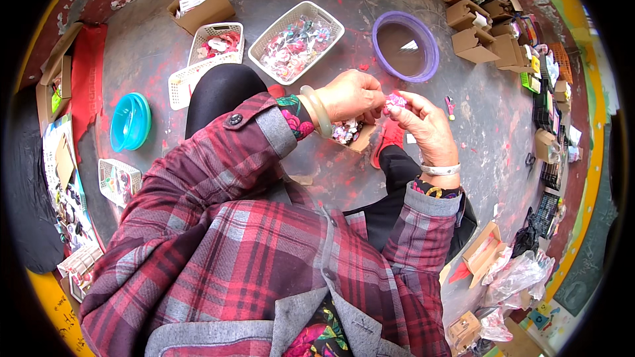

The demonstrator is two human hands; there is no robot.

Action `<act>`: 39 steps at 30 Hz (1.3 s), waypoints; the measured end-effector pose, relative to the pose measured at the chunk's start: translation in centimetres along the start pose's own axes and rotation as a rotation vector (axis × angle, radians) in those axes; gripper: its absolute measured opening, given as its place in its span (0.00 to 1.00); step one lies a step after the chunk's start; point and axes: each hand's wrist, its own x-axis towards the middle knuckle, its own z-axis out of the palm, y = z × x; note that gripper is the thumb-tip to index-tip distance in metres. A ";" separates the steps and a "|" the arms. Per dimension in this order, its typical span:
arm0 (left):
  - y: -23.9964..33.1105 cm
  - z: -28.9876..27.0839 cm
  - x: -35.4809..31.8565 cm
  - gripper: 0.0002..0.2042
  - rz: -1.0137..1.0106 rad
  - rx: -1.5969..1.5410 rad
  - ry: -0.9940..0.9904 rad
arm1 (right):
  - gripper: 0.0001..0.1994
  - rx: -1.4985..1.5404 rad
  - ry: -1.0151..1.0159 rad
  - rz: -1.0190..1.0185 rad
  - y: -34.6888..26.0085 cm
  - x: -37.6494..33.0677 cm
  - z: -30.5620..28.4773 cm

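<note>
A small pink ruffled piece, like a fabric flower (395,101), is pinched between the thumb and fingers of my right hand (426,125). My left hand (347,96) is closed, its fingertips right beside the pink flower. What those fingertips grip is too small to make out. Below my hands, partly hidden by them, stands a small cardboard box (360,143) with white, pink and dark pieces in it. Beyond my left hand is a cream plastic basket (256,47) full of pink, white and greenish pieces.
A purple basin (433,59) of brownish water stands at the far right. Two smaller cream baskets (178,96) are past my left knee, with teal bowls (126,122) farther left. Cardboard boxes (475,47), dark crates and plastic bags (522,274) line the right wall.
</note>
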 end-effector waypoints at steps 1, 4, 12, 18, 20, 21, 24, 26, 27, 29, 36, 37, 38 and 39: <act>-0.1 0.0 0.1 0.09 0.005 -0.030 -0.011 | 0.15 0.024 -0.003 0.002 0.0 -0.1 0.0; -0.4 -0.1 0.2 0.08 0.015 -0.102 -0.041 | 0.13 0.012 -0.031 -0.015 0.5 0.2 -0.3; -0.4 -0.2 0.2 0.08 -0.003 -0.138 -0.125 | 0.07 -0.121 0.072 -0.165 1.5 0.9 -0.2; -0.6 -0.4 0.2 0.09 -0.014 -0.175 -0.141 | 0.07 -0.490 0.155 -0.270 1.3 0.7 0.5; -0.8 -0.4 0.4 0.09 -0.019 -0.157 -0.136 | 0.09 -0.599 0.159 -0.266 1.2 0.6 0.6; -0.9 -0.4 0.4 0.09 -0.021 -0.147 -0.133 | 0.09 -0.647 0.169 -0.260 1.3 0.7 0.6; -0.8 -0.3 0.2 0.09 -0.018 -0.131 -0.125 | 0.11 -0.575 0.168 -0.223 1.5 0.8 0.5; -0.7 -0.4 0.3 0.09 -0.011 -0.131 -0.110 | 0.12 -0.421 0.154 -0.179 1.5 0.7 0.3; -0.7 -0.4 0.3 0.09 -0.008 -0.131 -0.102 | 0.12 -0.328 0.145 -0.150 1.2 0.6 -0.1; -0.5 -0.5 0.3 0.09 -0.009 -0.121 -0.092 | 0.12 -0.237 0.140 -0.105 1.0 0.5 -0.5; -0.5 -0.3 0.2 0.09 -0.002 -0.128 -0.112 | 0.09 -0.259 0.078 -0.096 1.2 0.6 0.0; -0.5 -0.3 0.2 0.09 -0.005 -0.127 -0.115 | 0.08 -0.262 0.076 -0.110 1.2 0.6 0.0; -0.5 -0.3 0.2 0.09 -0.007 -0.126 -0.119 | 0.08 -0.279 0.115 -0.149 1.4 0.7 0.0; -0.5 -0.3 0.2 0.09 -0.010 -0.124 -0.122 | 0.08 -0.296 0.155 -0.189 1.7 0.8 -0.1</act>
